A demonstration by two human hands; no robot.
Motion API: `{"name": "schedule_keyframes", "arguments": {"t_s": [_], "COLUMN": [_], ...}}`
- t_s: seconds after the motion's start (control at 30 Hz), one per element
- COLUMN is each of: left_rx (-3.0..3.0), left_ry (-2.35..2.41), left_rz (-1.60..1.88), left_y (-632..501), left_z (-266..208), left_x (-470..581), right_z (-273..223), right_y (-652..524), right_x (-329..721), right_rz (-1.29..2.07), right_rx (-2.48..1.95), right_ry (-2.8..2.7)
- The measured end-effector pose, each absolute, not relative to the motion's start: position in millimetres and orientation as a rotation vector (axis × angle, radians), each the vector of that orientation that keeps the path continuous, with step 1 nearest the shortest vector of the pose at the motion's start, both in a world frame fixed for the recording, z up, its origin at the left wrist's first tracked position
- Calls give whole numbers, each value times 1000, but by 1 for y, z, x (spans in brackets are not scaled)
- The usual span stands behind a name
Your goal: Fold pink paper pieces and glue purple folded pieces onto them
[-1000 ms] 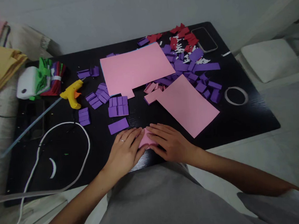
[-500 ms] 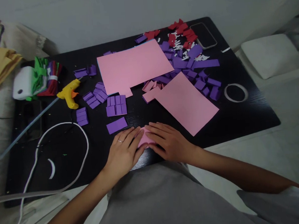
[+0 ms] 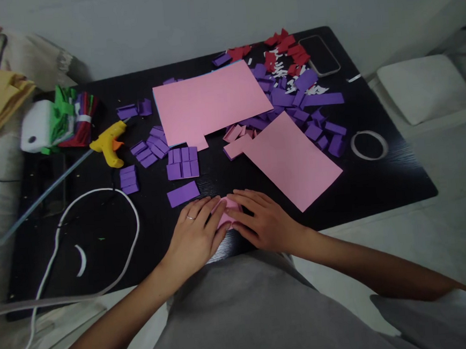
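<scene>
Against a plain grey wall, black table with faint wood grain, glare at the near edge; small pink paper lies by that edge, left hand and right hand both gripping it with fingers and thumbs. Yellow glue gun and looped white cable at left, purple pieces mid-table, two larger pink sheets farther back, pale seat off the right end

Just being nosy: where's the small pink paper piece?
In the head view, just below centre, the small pink paper piece is between the left hand and right hand.
</scene>
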State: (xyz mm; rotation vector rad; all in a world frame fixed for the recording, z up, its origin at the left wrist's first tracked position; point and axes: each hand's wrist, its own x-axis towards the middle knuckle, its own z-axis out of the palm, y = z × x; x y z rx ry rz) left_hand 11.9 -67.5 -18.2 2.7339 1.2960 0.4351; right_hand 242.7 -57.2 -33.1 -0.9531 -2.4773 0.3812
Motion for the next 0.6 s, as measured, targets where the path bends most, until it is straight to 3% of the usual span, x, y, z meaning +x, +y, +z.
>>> {"name": "schedule_keyframes", "arguments": {"t_s": [0.6], "left_rx": [2666], "left_ry": [1307], "left_rz": [401], "left_y": [-66], "left_z": [-17], "left_x": [14], "right_z": [-32], "right_y": [-66], "right_x": [242], "right_rz": [290], "right_rx": [-892], "right_ry": [-2426]}}
